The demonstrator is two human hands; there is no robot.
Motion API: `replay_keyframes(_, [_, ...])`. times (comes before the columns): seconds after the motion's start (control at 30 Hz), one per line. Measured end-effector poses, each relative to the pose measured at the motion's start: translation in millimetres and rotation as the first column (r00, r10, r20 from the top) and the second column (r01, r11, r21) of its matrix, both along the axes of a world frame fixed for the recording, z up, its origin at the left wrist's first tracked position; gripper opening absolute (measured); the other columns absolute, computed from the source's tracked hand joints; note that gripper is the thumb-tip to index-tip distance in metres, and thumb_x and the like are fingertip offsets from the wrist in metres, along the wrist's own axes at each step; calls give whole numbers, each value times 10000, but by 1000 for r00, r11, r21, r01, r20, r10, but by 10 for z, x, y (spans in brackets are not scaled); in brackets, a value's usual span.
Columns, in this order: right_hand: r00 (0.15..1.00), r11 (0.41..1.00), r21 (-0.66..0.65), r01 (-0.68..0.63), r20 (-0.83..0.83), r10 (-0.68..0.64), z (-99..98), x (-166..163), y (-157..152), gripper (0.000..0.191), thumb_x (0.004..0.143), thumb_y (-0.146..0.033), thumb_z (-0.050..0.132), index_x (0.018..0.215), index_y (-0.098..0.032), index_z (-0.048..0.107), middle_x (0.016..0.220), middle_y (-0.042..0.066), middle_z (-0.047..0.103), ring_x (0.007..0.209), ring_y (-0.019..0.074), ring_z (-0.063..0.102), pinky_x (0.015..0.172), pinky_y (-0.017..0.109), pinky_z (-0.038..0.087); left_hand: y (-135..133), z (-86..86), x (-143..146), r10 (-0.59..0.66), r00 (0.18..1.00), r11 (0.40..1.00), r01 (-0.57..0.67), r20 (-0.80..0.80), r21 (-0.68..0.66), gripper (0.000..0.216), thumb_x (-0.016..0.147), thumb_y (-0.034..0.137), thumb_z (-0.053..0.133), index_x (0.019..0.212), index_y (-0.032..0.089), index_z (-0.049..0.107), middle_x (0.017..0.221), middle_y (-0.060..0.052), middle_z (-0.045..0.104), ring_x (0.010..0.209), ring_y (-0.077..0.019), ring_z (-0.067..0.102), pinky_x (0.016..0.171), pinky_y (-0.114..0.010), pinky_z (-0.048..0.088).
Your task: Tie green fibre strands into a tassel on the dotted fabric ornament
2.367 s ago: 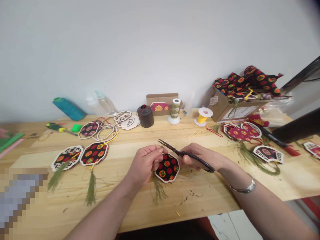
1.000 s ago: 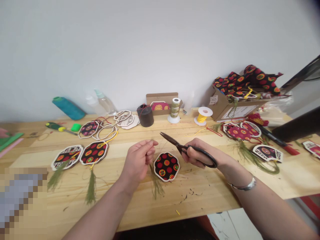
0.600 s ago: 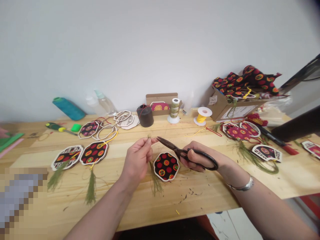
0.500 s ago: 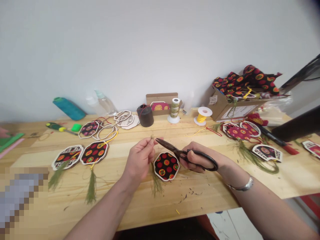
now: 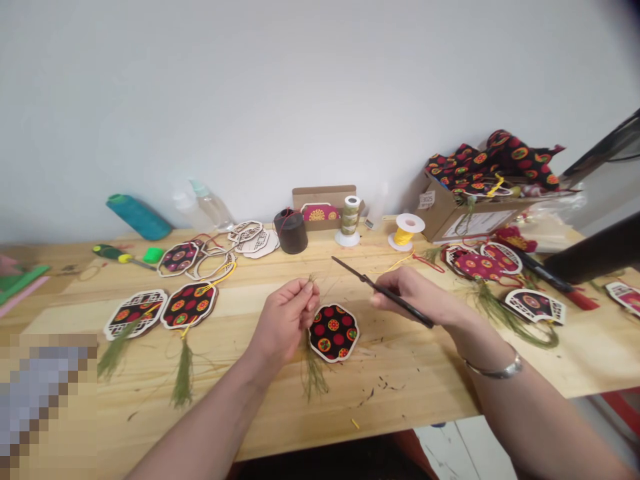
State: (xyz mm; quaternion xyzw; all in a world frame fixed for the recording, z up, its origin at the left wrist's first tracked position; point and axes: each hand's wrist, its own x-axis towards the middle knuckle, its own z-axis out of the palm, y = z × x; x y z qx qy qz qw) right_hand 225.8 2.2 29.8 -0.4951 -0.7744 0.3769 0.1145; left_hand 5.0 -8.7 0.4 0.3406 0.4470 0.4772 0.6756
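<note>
My left hand (image 5: 289,313) is closed in a pinch on a bunch of thin green threads. Their frayed ends (image 5: 312,279) poke up above the thumb and fingertip, and a green tassel (image 5: 314,373) hangs below the hand. Just right of that hand lies a scalloped pendant (image 5: 334,333) with a pale wooden rim and black fabric patterned in red and yellow circles. In my right hand (image 5: 407,293) is a pair of dark scissors (image 5: 350,269), its blades pointing up and left, apart from the threads. The fingers partly hide the handles.
Finished-looking tasselled pendants (image 5: 190,305) lie at the left, and more pendants (image 5: 480,260) at the right. Along the wall stand a black thread spool (image 5: 291,233), a green spool (image 5: 349,223), a yellow spool (image 5: 404,233) and a cardboard box (image 5: 450,217) holding fabric. Dark scraps (image 5: 373,390) dot the front.
The scissors have moved away from the left fingertips, up and to the right, and turned in my right hand. The thread ends now stand out more above my left hand.
</note>
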Motion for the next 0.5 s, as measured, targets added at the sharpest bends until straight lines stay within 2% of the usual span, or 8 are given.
replay_keyframes(0.07, [937, 980, 184, 74, 324, -132, -13, 54, 51, 505, 759, -604, 468, 568, -141, 536, 520, 31, 502, 479, 118, 436, 445, 242, 267, 9, -1, -8, 26, 1000, 1000, -26, 15, -10, 200, 704, 282, 670, 684, 123, 549, 501, 61, 407, 403, -11, 258, 400, -151, 170])
replay_keyframes(0.13, [787, 941, 324, 97, 554, -272, -20, 104, 78, 461, 771, -537, 471, 607, -125, 599, 605, 109, 593, 559, 184, 534, 483, 270, 314, 16, -4, -17, 45, 999, 999, -44, 31, -20, 202, 697, 276, 677, 687, 124, 545, 501, 63, 405, 398, -8, 248, 400, -149, 173])
replay_keyframes(0.17, [721, 931, 352, 92, 622, -306, -21, 126, 82, 435, 782, -493, 461, 644, -115, 626, 651, 141, 621, 601, 213, 570, 503, 283, 337, 18, -6, -21, 50, 998, 999, -49, 37, -23, 202, 693, 274, 680, 687, 124, 544, 501, 63, 405, 397, -7, 247, 400, -148, 176])
replay_keyframes(0.2, [677, 932, 353, 85, 665, -314, -19, 147, 81, 408, 790, -448, 450, 683, -107, 646, 690, 163, 639, 638, 233, 596, 521, 291, 357, 20, -7, -23, 55, 998, 998, -54, 40, -26, 204, 690, 272, 683, 686, 125, 543, 501, 63, 407, 396, -7, 248, 400, -148, 179])
replay_keyframes(0.27, [646, 947, 311, 76, 709, -285, -9, 180, 70, 363, 793, -376, 435, 746, -101, 667, 736, 181, 658, 691, 249, 624, 557, 298, 391, 22, -7, -27, 64, 997, 998, -63, 46, -32, 205, 683, 268, 688, 685, 124, 543, 500, 62, 410, 394, -7, 248, 398, -148, 181])
replay_keyframes(0.4, [656, 972, 210, 105, 720, -226, 45, 201, 31, 294, 777, -313, 473, 754, -99, 673, 750, 191, 665, 731, 261, 635, 593, 310, 419, 20, -5, -27, 73, 996, 997, -71, 58, -36, 198, 688, 260, 682, 688, 122, 540, 497, 64, 407, 391, -6, 242, 394, -147, 173])
replay_keyframes(0.5, [655, 960, 227, 164, 702, -278, 144, 205, -40, 303, 797, -338, 500, 764, -89, 670, 808, 224, 662, 778, 317, 630, 620, 366, 435, 17, -5, -28, 58, 995, 998, -56, 76, -31, 198, 693, 260, 678, 691, 122, 536, 503, 66, 401, 394, -4, 240, 396, -144, 170])
